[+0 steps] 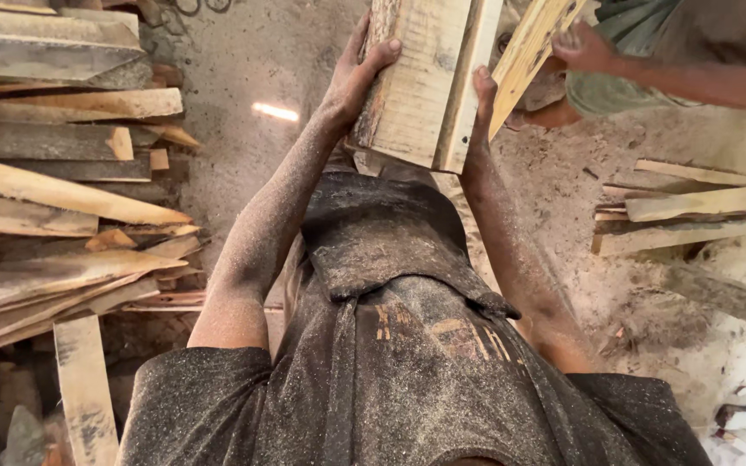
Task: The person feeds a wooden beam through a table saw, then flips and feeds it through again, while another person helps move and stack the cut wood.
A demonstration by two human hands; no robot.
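Both hands, left hand (357,71) and right hand (482,97), clasp a wooden plank (420,78) above the sawdust-covered floor (243,147).

Two own hands, left hand (357,76) and right hand (482,97), both pressed on one block (420,78) of pale wood. One co-worker's hand (586,49), gripping one slat (531,52). One big stack (53,190) of offcuts at left, pieces too many and too overlapped for a sure count. About five planks (701,211) lying at right.
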